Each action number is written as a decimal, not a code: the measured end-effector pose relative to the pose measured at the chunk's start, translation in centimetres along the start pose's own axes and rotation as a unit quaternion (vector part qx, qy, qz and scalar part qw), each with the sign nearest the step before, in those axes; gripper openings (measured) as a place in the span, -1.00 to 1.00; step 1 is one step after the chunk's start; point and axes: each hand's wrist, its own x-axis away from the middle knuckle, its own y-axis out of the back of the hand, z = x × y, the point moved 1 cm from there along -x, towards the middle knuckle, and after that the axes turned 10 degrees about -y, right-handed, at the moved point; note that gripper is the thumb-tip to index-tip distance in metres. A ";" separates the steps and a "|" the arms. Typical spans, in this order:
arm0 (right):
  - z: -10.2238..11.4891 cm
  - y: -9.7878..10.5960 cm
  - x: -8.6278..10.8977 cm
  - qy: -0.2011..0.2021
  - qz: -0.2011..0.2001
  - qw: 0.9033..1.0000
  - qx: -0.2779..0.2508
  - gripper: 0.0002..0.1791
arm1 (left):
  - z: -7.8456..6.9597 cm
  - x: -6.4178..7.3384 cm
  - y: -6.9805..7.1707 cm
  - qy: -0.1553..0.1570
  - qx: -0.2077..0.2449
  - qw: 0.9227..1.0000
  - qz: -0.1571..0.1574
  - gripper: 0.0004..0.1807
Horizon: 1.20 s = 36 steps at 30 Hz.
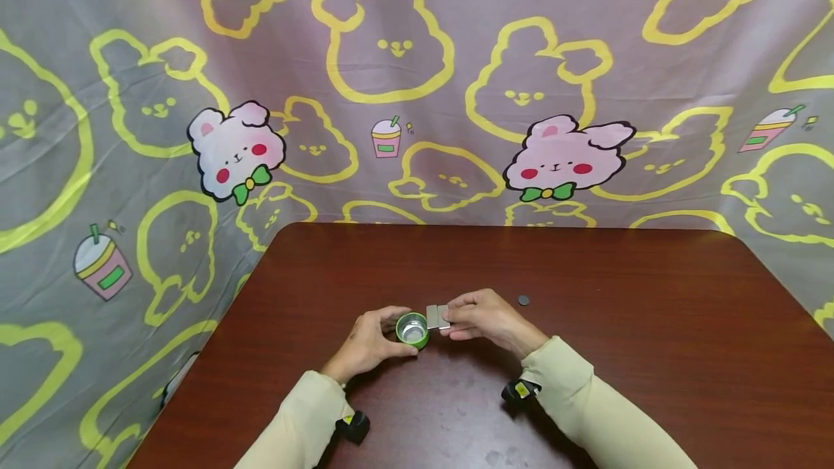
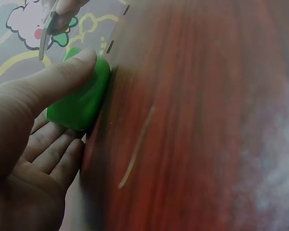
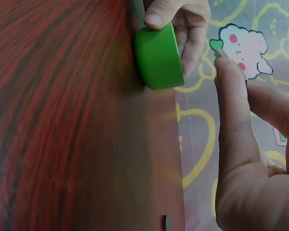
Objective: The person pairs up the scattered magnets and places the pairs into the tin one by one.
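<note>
A small round green cup with a shiny metallic inside stands on the table, its mouth facing up. My left hand holds it from the left, thumb on the near side and fingers on the far side. In the left wrist view the thumb lies against the green wall. Just right of the cup, my right hand pinches a thin, flat, silvery rectangular piece with a line across it. That piece shows nearly edge-on in the right wrist view, above the table and close to the rim.
A small dark grey disc lies on the reddish-brown table, beyond the right hand. Behind and left of the table hangs a patterned cloth. Black wrist cameras sit under both sleeves.
</note>
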 end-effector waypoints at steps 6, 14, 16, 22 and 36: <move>0.1 -0.4 -0.5 0.000 0.005 1.000 -0.005 -0.63 | -0.2 -0.2 0.0 0.003 -0.003 1.000 0.001 -0.33; -0.2 -1.0 -1.1 -0.015 0.006 1.000 -0.026 -0.69 | -0.3 -0.3 0.0 0.010 0.002 1.000 0.006 -0.33; -0.2 -1.2 -1.3 -0.019 0.006 0.999 -0.028 -0.70 | -0.3 -0.3 0.0 0.010 0.003 1.000 0.005 -0.33; -0.2 -1.5 -1.6 -0.024 0.009 0.999 -0.021 -0.66 | -0.3 -0.4 0.0 0.011 0.010 1.000 0.003 -0.34; -0.6 -2.5 -2.4 -0.038 0.010 0.999 -0.022 -0.70 | 0.1 -0.3 0.1 0.008 0.006 1.000 0.001 -0.34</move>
